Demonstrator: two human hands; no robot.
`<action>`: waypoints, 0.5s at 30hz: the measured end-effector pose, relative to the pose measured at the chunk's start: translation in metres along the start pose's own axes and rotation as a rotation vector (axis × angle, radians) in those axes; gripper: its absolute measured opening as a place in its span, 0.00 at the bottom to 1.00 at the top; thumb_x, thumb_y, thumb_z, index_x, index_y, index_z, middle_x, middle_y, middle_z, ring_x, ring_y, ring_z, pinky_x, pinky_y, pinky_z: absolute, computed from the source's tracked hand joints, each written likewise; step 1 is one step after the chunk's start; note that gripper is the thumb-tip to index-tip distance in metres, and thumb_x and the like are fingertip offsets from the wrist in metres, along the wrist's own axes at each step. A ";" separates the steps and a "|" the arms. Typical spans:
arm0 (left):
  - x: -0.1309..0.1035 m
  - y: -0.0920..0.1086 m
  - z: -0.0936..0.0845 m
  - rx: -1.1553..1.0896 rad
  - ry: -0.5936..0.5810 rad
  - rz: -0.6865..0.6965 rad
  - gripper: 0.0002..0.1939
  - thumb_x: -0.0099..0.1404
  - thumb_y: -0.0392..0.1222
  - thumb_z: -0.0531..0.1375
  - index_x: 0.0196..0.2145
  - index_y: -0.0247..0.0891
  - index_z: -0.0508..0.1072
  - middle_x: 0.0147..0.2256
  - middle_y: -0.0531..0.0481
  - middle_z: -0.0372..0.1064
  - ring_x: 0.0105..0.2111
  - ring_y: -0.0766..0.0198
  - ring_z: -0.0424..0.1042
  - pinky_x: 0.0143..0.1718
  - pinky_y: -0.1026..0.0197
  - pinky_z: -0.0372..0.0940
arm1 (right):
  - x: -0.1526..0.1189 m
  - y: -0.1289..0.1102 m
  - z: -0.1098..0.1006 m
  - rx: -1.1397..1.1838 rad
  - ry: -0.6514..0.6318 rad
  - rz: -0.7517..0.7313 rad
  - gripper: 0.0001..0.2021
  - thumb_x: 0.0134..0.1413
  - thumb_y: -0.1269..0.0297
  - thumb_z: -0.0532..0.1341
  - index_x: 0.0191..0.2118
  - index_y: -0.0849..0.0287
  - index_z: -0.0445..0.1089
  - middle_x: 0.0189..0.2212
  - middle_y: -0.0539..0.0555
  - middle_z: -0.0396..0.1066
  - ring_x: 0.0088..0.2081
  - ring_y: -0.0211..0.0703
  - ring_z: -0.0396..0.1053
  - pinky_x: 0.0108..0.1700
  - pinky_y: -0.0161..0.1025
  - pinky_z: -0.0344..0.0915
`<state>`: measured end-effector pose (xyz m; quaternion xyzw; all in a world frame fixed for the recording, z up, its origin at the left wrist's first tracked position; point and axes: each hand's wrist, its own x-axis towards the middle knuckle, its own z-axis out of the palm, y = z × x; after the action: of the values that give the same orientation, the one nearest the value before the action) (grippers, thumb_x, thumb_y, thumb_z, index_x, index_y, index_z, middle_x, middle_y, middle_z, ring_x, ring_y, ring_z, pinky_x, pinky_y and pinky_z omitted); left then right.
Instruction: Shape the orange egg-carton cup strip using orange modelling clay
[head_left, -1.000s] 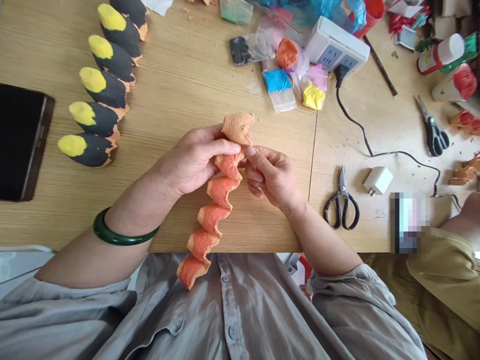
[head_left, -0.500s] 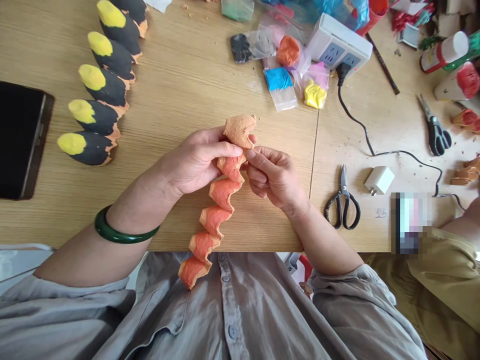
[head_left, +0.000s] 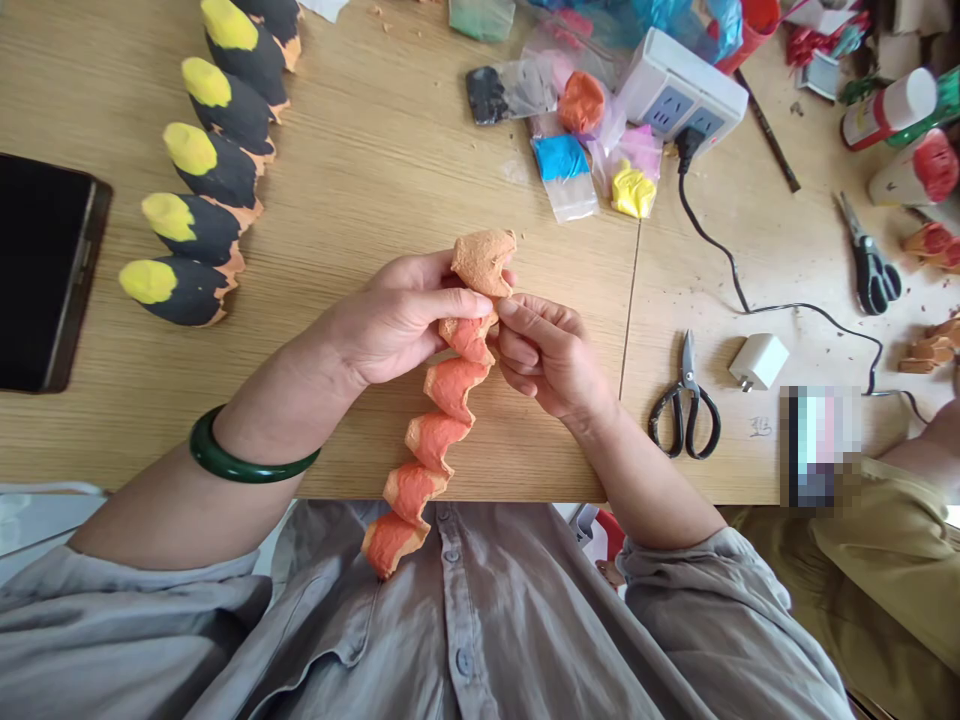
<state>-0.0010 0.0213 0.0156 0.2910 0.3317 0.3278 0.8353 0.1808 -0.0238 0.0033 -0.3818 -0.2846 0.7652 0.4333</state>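
A strip of egg-carton cups [head_left: 452, 388], tan with orange-coated insides and jagged edges, hangs from my hands down toward my shirt. My left hand [head_left: 409, 315] is closed around its upper part, thumb across the joint below the plain tan top cup [head_left: 484, 258]. At that same joint, my right hand [head_left: 551, 345] pinches the strip's right edge between thumb and forefinger, the other fingers curled. Some of my left fingers are hidden behind the strip. A second egg-carton strip [head_left: 214, 168], black with yellow tips, lies at the upper left of the table.
Bags of coloured clay [head_left: 562, 160] and a white power strip [head_left: 682, 85] with a black cable lie at the back. Black-handled scissors [head_left: 686, 405] and a white charger [head_left: 759, 360] are to my right. A dark tablet [head_left: 45, 270] lies left. Another person's arm [head_left: 930, 440] shows at right.
The view has shifted slightly, so most things sit a little differently in the picture. Both hands keep the same hold on the orange strip.
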 end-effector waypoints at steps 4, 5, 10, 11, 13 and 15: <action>0.002 -0.001 -0.001 0.103 0.036 -0.015 0.12 0.66 0.30 0.71 0.47 0.36 0.82 0.41 0.50 0.82 0.46 0.53 0.88 0.43 0.62 0.78 | -0.001 -0.001 0.002 0.032 -0.005 -0.032 0.30 0.61 0.46 0.84 0.28 0.53 0.65 0.17 0.36 0.52 0.18 0.27 0.42 0.16 0.27 0.52; 0.002 -0.001 -0.001 0.133 0.046 -0.026 0.12 0.67 0.30 0.70 0.47 0.37 0.82 0.41 0.51 0.81 0.49 0.49 0.89 0.44 0.61 0.79 | 0.000 -0.001 0.002 0.036 0.000 -0.032 0.29 0.60 0.47 0.85 0.28 0.54 0.66 0.17 0.36 0.52 0.18 0.27 0.41 0.15 0.27 0.51; 0.005 -0.002 -0.004 0.172 0.031 -0.035 0.13 0.64 0.32 0.71 0.46 0.37 0.80 0.42 0.48 0.82 0.57 0.38 0.89 0.47 0.58 0.81 | 0.001 -0.002 0.002 0.023 0.019 -0.019 0.30 0.55 0.45 0.86 0.26 0.52 0.66 0.16 0.37 0.51 0.19 0.29 0.41 0.15 0.28 0.50; 0.005 -0.002 -0.005 0.171 0.030 -0.032 0.14 0.63 0.33 0.72 0.46 0.37 0.80 0.42 0.47 0.82 0.57 0.37 0.89 0.47 0.58 0.80 | 0.001 -0.002 0.002 0.020 0.023 -0.019 0.31 0.54 0.45 0.86 0.26 0.52 0.65 0.16 0.37 0.50 0.19 0.29 0.41 0.15 0.28 0.50; 0.005 -0.003 -0.007 0.182 0.028 -0.025 0.16 0.62 0.34 0.74 0.47 0.37 0.79 0.43 0.46 0.82 0.56 0.38 0.89 0.46 0.58 0.80 | 0.001 -0.002 0.003 0.022 0.029 -0.029 0.31 0.55 0.45 0.86 0.25 0.52 0.64 0.16 0.38 0.49 0.19 0.30 0.41 0.15 0.28 0.50; 0.005 -0.004 -0.008 0.202 0.001 -0.019 0.17 0.61 0.36 0.75 0.48 0.38 0.78 0.43 0.46 0.82 0.54 0.39 0.89 0.45 0.58 0.80 | 0.001 -0.001 0.003 0.034 0.033 -0.039 0.30 0.59 0.49 0.84 0.24 0.52 0.64 0.16 0.38 0.49 0.19 0.30 0.41 0.15 0.27 0.50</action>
<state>-0.0026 0.0244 0.0065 0.3706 0.3664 0.2851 0.8044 0.1786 -0.0223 0.0054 -0.3811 -0.2717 0.7551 0.4592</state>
